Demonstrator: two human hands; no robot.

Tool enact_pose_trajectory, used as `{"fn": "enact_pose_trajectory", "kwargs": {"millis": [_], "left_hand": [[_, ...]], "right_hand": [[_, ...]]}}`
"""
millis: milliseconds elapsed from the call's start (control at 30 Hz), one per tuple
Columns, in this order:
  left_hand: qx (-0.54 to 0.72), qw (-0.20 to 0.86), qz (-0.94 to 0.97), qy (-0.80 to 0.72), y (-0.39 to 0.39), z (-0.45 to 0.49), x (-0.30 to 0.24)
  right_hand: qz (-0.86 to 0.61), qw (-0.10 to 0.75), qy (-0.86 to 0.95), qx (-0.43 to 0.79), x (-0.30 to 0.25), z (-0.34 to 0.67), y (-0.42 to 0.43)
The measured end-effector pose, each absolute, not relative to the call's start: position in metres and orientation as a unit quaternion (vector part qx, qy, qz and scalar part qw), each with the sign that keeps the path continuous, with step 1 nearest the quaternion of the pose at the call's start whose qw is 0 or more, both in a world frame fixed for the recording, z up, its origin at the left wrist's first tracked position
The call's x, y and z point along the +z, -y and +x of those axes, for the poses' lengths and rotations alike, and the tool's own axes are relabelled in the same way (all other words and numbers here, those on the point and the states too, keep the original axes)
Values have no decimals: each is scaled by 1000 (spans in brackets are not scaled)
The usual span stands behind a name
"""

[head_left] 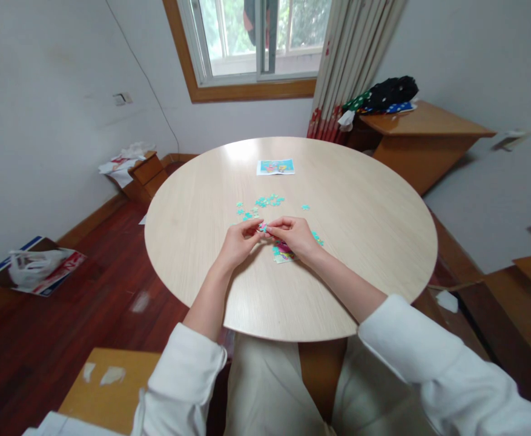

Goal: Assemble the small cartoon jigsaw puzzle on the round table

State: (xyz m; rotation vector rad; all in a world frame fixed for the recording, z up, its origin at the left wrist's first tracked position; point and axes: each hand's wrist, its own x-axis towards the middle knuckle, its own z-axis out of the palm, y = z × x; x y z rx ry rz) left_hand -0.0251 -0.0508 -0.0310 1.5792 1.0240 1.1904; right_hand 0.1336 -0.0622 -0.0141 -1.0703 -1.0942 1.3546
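Note:
Between the fingertips of my two hands is a small pink and teal jigsaw puzzle piece [263, 227], held just above the table. My left hand [243, 241] pinches it from the left. My right hand [295, 235] closes on it from the right, its thumb and fingers pressed together. Under and beside my right hand lies a partly joined puzzle section [284, 253] in pink, teal and yellow, partly hidden by that hand. Loose teal puzzle pieces [269, 200] are scattered beyond my hands, and one single piece [306, 207] lies apart to the right.
The round wooden table [365, 224] fills the middle. A picture sheet [276, 167] lies toward its far side. Behind to the right stands a wooden desk [428, 119] with dark cloth [392, 94] on it. A plastic bag [33, 266] lies on the floor at left.

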Motion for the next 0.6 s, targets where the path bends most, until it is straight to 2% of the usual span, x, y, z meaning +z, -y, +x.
{"fn": "enact_pose_trajectory", "kwargs": {"millis": [600], "left_hand": [[491,452,619,-413,50,-24,-29]], "right_hand": [[-444,523,524,504,-21,136,58]]}}
